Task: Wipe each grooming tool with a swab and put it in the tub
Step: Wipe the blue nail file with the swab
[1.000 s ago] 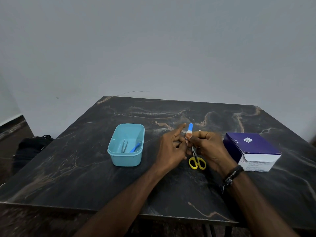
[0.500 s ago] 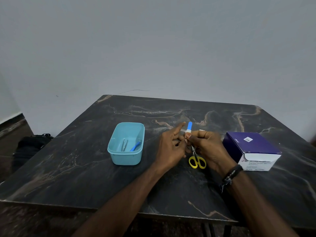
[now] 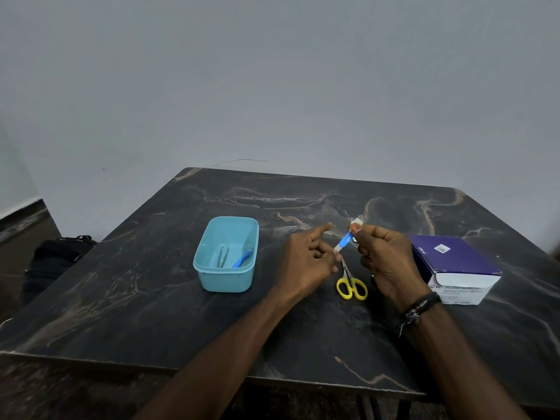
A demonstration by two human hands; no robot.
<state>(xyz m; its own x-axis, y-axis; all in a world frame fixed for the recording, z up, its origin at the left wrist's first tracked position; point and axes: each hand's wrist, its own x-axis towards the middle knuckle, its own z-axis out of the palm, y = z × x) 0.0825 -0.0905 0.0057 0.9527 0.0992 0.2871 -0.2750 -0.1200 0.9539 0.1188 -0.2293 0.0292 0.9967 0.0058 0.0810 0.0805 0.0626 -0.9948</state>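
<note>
Head view: wiping appears under way. The left hand (image 3: 306,262) pinches the lower end of a small blue tool (image 3: 344,241); the right hand (image 3: 385,256) pinches a white swab (image 3: 356,222) at its upper end. Next, the tool likely goes into the tub (image 3: 225,277), which holds tweezers (image 3: 222,256) and a blue tool. Yellow scissors (image 3: 351,284) wait on the bench (image 3: 151,298).

Plain indoor room, likely domestic: bare grey wall (image 3: 272,86), dark marble-patterned table (image 3: 151,313), black bag (image 3: 54,256) on the floor, boxed swabs (image 3: 454,268) and small plastic tub (image 3: 225,277).
</note>
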